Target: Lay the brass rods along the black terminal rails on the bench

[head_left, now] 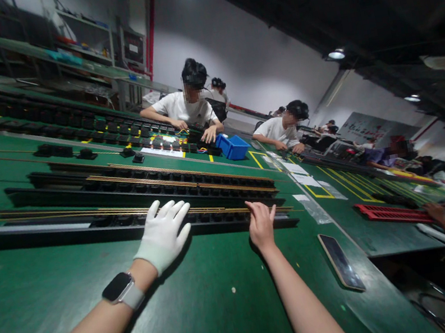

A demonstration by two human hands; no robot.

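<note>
My left hand [167, 235], in a white glove with a watch on the wrist, lies palm down over the nearest long black channel [211, 226]. Its fingers are spread, and it grips nothing. At the right part of that channel, my bare right hand [261, 225] has its fingers bent over thin brass-coloured rods [222, 210], its fingertips partly hidden. The rods run lengthwise along the top of the channel and stick out past its left end. Behind it lie more black channels [61, 196] with similar rods and rows of dark blocks.
A phone [341, 261] lies on the green table [213, 316] to the right. Across the table, a person [182, 108] works beside a blue bin [233, 146]. Plastic bags [314, 209] and a red slatted part [392, 212] lie farther right, near another person's hands [437, 212].
</note>
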